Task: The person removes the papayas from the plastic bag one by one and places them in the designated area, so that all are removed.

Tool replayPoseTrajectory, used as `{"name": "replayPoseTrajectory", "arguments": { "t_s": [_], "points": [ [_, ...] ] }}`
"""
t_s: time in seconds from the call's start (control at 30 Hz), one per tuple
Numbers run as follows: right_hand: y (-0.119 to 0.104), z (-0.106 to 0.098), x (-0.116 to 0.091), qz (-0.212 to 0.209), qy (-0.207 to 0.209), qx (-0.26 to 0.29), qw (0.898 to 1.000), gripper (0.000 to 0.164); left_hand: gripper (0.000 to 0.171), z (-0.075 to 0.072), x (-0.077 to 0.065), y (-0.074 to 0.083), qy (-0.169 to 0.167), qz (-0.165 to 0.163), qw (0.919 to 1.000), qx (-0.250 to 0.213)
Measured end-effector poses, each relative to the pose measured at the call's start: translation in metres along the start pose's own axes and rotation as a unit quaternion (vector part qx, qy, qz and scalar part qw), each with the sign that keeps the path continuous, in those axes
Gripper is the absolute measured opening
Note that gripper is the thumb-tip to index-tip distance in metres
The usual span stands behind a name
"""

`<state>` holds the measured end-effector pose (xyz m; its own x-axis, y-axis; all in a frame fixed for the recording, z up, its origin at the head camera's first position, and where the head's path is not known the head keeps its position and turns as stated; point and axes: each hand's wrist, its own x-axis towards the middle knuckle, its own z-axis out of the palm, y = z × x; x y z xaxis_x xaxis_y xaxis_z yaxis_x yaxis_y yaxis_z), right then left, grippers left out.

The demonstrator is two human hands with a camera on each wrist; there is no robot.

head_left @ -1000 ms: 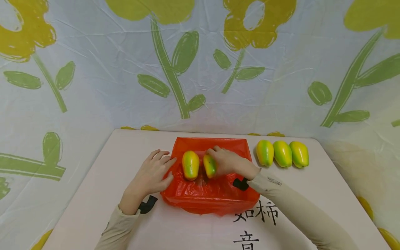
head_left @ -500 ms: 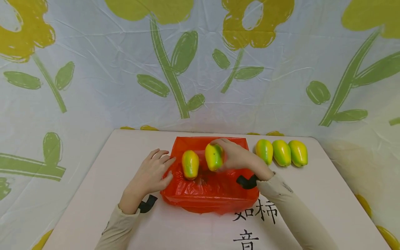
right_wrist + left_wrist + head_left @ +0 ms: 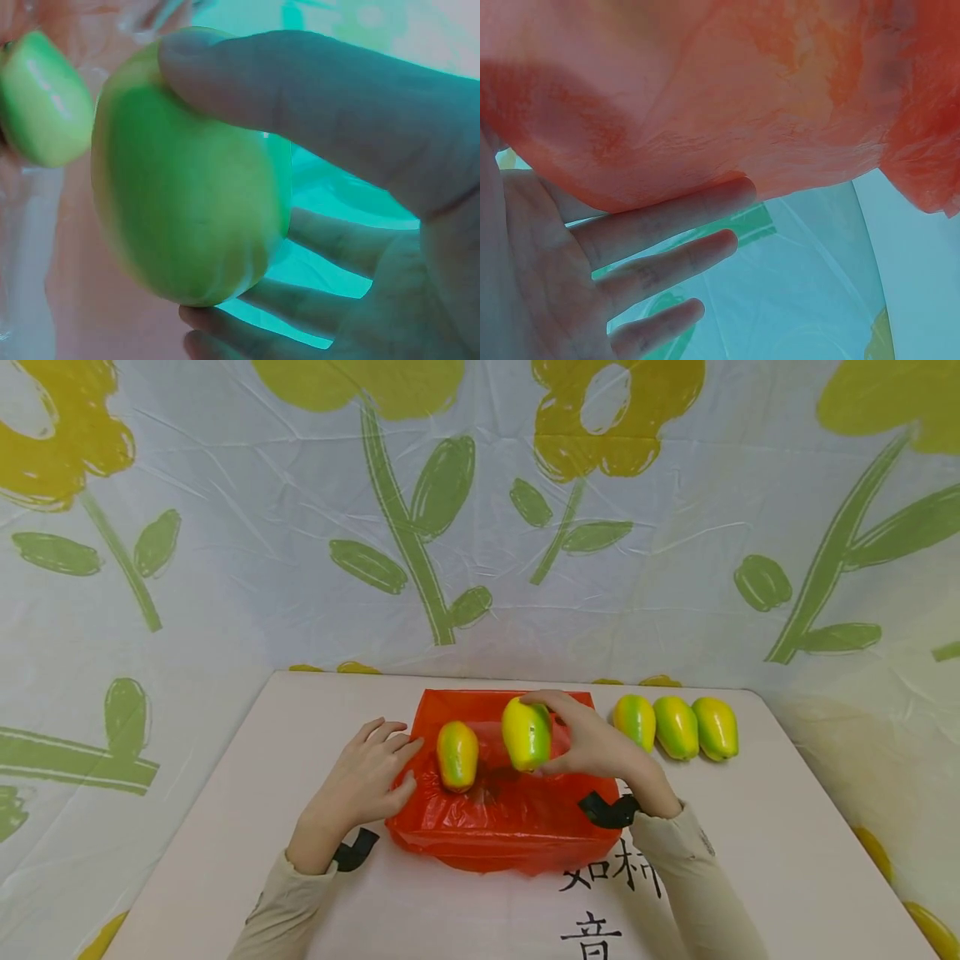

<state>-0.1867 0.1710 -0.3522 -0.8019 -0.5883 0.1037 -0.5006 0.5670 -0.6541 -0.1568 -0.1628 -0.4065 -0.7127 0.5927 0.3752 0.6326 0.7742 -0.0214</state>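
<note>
Pale table (image 3: 795,843), right hand (image 3: 596,739) gripping fruit (image 3: 523,735) over red bag (image 3: 502,850), left hand (image 3: 363,779) relaxed alongside

a pale table (image 3: 307,727) with a red, seemingly plastic-lined container (image 3: 495,849) and, beside it, three yellow-green fruits (image 3: 677,729)

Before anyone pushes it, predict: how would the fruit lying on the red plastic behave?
The fruit would probably roll sideways, being rounded and elongated. Its glossy skin may prove slippery. The crinkled red plastic beneath might wrinkle along with it.
</note>
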Motion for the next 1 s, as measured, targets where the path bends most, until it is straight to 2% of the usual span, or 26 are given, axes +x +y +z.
{"name": "replayPoseTrajectory", "arguments": {
  "t_s": [0.23, 0.6, 0.8, 1.0],
  "points": [
    [0.003, -0.005, -0.015, -0.015, 0.037, 0.033, 0.999, 0.089, 0.043, 0.0, 0.0, -0.001, -0.004, -0.005, 1.0, -0.002],
    [0.024, -0.014, -0.039, -0.064, 0.043, 0.109, 0.991, 0.093, 0.044, 0.001, 0.0, 0.0, -0.003, -0.004, 1.0, 0.001],
    [0.036, -0.021, -0.054, -0.103, 0.069, 0.143, 0.982, 0.096, 0.043, 0.001, 0.0, -0.001, 0.001, -0.002, 1.0, 0.002],
    [0.053, -0.025, -0.07, -0.159, 0.103, 0.167, 0.968, 0.104, 0.043, 0.0, 0.0, -0.001, -0.001, -0.003, 1.0, 0.002]
  ]
}}
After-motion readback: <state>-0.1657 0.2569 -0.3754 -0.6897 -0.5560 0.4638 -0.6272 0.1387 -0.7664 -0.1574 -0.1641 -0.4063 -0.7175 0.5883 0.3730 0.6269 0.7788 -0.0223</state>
